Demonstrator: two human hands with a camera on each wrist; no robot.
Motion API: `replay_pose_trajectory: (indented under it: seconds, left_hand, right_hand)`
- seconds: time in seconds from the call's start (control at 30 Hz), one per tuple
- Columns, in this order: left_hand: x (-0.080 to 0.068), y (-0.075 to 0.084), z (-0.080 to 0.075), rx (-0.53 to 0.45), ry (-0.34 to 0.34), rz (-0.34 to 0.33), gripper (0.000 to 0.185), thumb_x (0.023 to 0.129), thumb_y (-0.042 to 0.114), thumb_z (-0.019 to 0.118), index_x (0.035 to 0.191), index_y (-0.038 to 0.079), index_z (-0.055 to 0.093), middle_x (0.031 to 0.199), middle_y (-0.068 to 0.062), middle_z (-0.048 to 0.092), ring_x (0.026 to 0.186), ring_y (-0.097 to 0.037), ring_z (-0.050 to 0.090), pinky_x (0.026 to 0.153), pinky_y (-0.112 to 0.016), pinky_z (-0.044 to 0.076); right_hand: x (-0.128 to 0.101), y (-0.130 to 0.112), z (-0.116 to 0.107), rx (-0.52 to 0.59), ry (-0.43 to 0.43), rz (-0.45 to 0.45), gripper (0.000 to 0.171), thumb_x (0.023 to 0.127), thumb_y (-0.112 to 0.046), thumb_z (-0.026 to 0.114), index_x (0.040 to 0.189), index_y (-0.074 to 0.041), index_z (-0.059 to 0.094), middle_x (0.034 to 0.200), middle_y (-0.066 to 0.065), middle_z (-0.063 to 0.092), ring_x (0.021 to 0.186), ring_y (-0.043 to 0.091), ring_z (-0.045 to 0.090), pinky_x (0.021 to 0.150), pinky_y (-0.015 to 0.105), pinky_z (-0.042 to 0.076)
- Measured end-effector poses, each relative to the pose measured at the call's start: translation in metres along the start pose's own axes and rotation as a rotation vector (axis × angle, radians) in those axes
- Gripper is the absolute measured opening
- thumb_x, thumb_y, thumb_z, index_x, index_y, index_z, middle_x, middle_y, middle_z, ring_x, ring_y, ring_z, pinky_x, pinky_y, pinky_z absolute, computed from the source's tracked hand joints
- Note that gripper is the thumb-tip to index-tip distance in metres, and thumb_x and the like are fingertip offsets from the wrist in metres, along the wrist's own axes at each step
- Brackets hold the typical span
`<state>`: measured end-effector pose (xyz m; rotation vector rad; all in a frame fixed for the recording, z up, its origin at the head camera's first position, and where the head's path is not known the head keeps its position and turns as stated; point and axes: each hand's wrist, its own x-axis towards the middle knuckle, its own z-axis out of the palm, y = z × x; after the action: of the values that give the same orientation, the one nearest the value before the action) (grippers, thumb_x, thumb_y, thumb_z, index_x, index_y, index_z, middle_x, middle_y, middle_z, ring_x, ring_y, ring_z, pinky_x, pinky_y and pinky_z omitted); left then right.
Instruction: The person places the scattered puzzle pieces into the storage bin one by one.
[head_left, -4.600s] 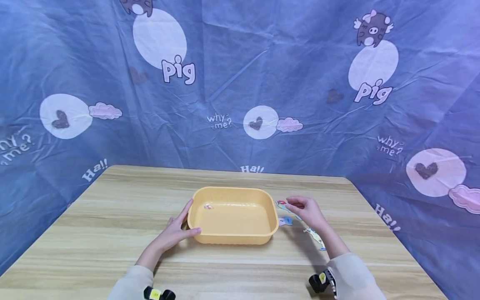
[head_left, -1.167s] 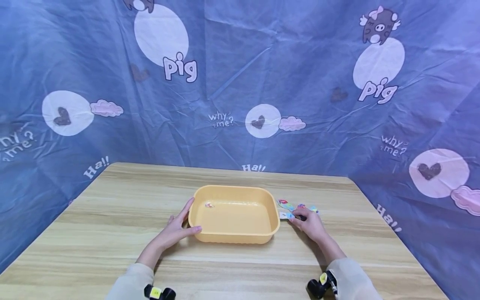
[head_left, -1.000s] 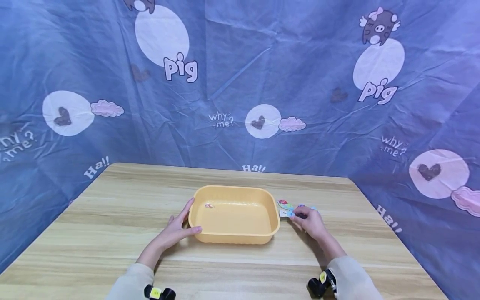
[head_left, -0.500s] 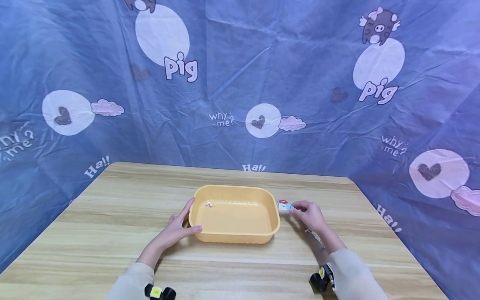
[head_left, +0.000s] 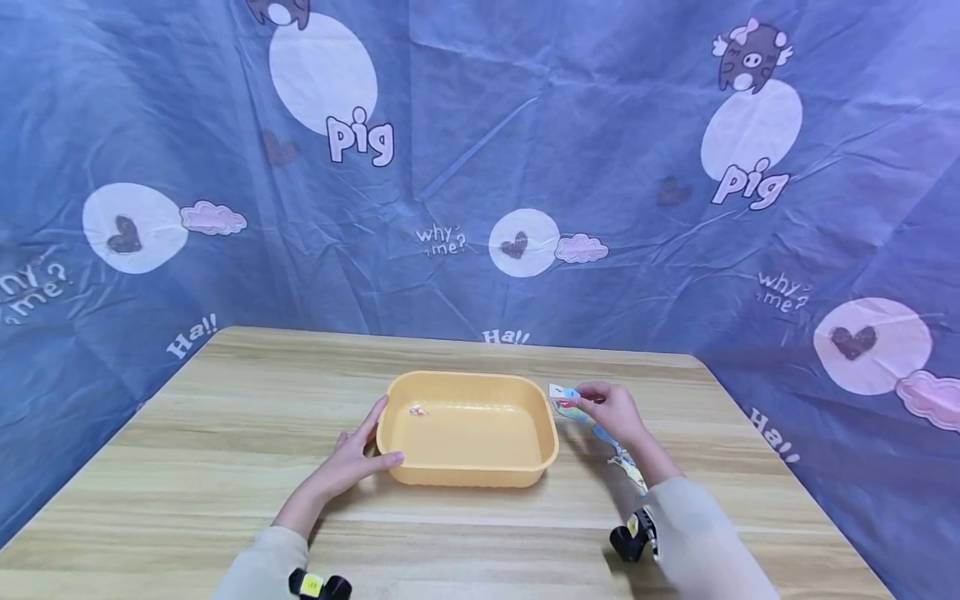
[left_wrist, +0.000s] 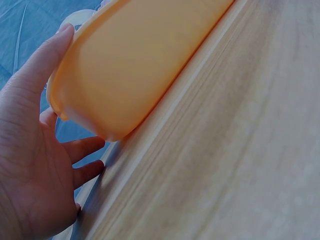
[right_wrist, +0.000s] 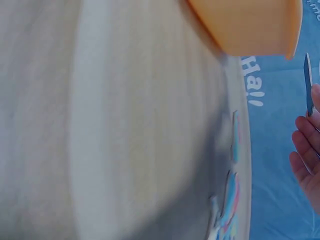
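In the head view, the yellow plastic basin stands in the middle of the table. My left hand rests against its left end, thumb at the front corner of the rim and index finger along the side; the left wrist view shows these fingers stretched and spread. To the basin's right, my right hand pinches a thin flat white-and-blue card piece, raised near the far right rim. The right wrist view shows that card edge-on, above the table. Below this hand lie several colourful flat cutouts, partly hidden by the arm.
A small red-and-white mark or piece shows inside the basin at its far left. The wooden table reaches to a blue printed cloth hanging behind and at both sides. Each wrist carries a black camera.
My right hand took the white-and-blue card from beside the basin's right end and has lifted it up and farther back. My left hand and the basin have stayed put.
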<state>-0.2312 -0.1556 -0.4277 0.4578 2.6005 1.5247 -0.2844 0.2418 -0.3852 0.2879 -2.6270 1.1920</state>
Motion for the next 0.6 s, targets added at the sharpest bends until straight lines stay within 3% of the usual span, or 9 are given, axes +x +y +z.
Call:
replay_pose_trajectory:
  seconds: [0.17,0.6]
  left_hand:
    - [-0.001,0.0,0.0,0.006,0.0,-0.002,0.09,0.074,0.037,0.064,0.14,0.022,0.004,0.137,-0.016,0.021,0.126,-0.03,0.012,0.095,-0.051,-0.015]
    - [0.001,-0.001,0.001,-0.003,-0.004,0.0,0.089,0.075,0.037,0.063,0.14,0.024,0.004,0.138,-0.015,0.02,0.126,-0.028,0.012,0.094,-0.051,-0.015]
  right_hand:
    - [0.007,-0.01,0.003,0.019,0.007,0.017,0.026,0.078,-0.016,0.065,0.094,0.005,0.063,0.086,0.014,0.063,0.078,0.024,0.058,0.067,0.032,0.047]
    - [0.026,-0.046,0.013,0.021,-0.001,-0.042,0.024,0.077,-0.017,0.065,0.092,0.002,0.064,0.082,0.01,0.063,0.074,0.022,0.057,0.065,0.031,0.047]
